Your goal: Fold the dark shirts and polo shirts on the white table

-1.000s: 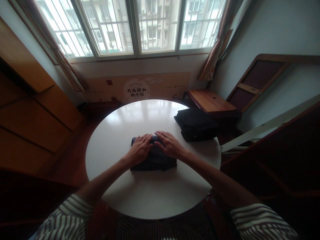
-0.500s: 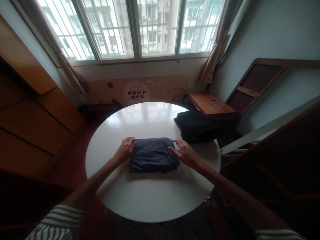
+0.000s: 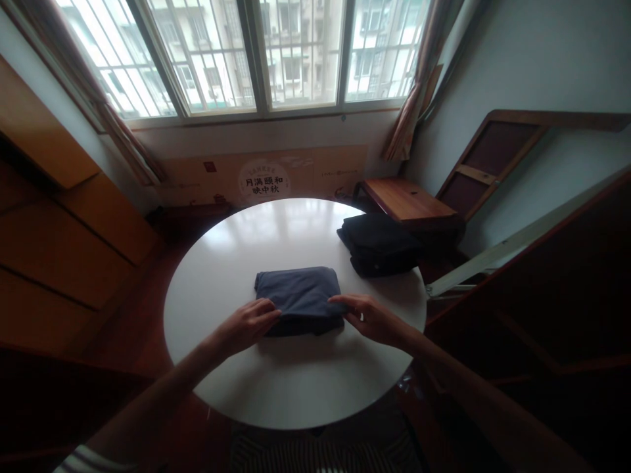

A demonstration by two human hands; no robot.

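A folded blue-grey garment (image 3: 299, 289) lies on the white oval table (image 3: 290, 384); its kind cannot be made out. At its near left corner, my left hand (image 3: 251, 322) is closed on the cloth, fingers pressed together. My right hand (image 3: 367, 316) pinches the garment's right edge between thumb and forefinger. The cloth between both hands is drawn a little taut, and its near edge sits in shadow. Behind my right hand, a folded black garment (image 3: 379, 243) rests at the table's far right edge, untouched.
Beyond the table's far right side stands a low wooden bench (image 3: 407, 199). A pale metal bar (image 3: 478, 266) slants up on the right beside a dark panel. Wooden cabinets (image 3: 59, 223) line the left, and a barred window (image 3: 246, 59) fills the far wall.
Both hands have come nearer to me, from the far corners of the blue-grey garment to its near part. They now pinch the cloth. The whole view has shifted slightly.
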